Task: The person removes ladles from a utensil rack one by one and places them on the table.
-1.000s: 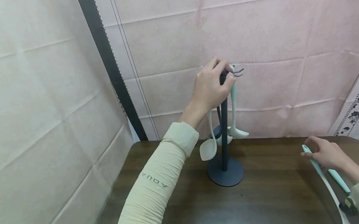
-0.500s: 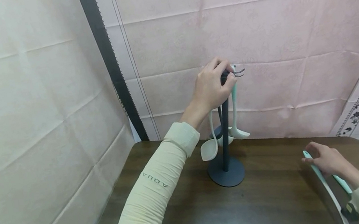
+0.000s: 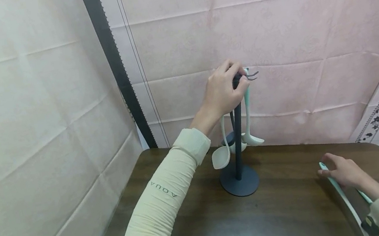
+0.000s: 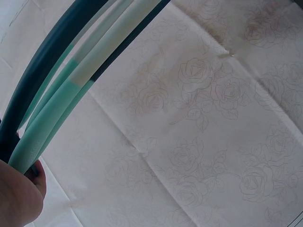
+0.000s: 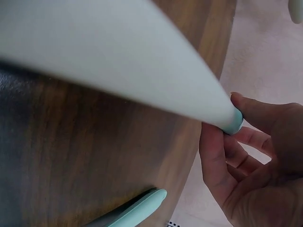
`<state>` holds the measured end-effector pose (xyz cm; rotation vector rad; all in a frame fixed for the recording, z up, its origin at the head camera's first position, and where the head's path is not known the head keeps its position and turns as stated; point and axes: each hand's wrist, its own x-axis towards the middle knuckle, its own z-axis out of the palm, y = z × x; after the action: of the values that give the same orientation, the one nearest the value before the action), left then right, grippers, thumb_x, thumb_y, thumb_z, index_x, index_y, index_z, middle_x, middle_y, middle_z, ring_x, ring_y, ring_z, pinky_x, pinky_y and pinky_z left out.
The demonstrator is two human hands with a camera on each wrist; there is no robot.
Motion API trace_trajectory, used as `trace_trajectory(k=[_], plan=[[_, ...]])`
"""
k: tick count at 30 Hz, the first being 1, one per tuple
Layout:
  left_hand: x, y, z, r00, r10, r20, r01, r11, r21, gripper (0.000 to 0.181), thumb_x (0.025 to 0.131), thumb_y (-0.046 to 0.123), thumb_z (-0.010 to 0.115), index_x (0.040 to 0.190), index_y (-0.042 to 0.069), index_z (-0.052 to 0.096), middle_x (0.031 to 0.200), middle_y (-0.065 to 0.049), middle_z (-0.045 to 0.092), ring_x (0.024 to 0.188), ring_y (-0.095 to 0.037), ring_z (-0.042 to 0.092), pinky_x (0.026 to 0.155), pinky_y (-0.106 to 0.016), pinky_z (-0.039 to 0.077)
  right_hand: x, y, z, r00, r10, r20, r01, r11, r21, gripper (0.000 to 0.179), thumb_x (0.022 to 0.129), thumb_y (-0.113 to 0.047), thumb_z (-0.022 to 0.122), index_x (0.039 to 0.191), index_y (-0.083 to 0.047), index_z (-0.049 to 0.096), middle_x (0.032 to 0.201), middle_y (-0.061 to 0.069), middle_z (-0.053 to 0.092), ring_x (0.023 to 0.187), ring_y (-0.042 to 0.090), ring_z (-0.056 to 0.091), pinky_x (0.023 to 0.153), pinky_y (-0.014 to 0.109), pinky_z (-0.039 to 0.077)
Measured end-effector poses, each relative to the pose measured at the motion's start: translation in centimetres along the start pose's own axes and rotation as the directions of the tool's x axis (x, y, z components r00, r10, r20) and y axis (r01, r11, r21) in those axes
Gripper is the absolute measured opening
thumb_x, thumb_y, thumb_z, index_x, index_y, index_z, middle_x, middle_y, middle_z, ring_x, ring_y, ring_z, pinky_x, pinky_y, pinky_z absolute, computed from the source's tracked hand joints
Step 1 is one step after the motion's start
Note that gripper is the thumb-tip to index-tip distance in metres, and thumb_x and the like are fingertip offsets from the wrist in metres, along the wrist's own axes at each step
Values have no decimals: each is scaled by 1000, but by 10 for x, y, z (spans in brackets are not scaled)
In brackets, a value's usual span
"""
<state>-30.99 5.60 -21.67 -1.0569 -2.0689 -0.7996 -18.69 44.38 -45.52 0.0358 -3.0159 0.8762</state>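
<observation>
**Your left hand holds the stand, your right hand pinches a long tool**

Your left hand (image 3: 222,89) and right hand (image 3: 343,169) are well apart. The left one is up high, with its thumb and fingers curled round the top of the dark stand (image 3: 239,139). Two little hooks (image 3: 252,77) poke out just past your fingers. The stand's round foot (image 3: 240,184) sits on the brown table (image 3: 287,206).

Below your left hand, a white spoon (image 3: 221,158) hangs to the left of the pole, as the head view shows it. A white scoop (image 3: 252,140) with a mint top hangs to the right. Up close, mint handles (image 4: 54,111) bunch together right by your left hand.

Your right hand is low, over the right side of the table. Its thumb and fingers pinch the mint tip of the long tool (image 3: 345,198). The rest of that tool runs back toward you, and you can't tell if it touches the table. Another mint tool (image 5: 139,210) lies near it, partly hidden by your right arm in the head view.
</observation>
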Motion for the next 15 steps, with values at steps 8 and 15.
trace_trajectory(k=[8,15], plan=[[1,-1,1,1000,17,-23,-17,1000,-9,28,97,30,50,108,16,71,114,2,62,98,-13,58,91,-30,45,0,3,6,1000,-8,-15,8,1000,-2,38,101,-19,70,127,4,53,78,8,60,60,22,60,47,37,56],[1,0,1,1000,8,-16,-8,1000,2,27,97,30,50,108,16,71,116,3,63,101,-13,58,95,-31,43,1,7,11,1000,-14,-11,13,1000,-17,36,100,-18,71,125,3,56,78,5,59,62,22,58,48,37,55]])
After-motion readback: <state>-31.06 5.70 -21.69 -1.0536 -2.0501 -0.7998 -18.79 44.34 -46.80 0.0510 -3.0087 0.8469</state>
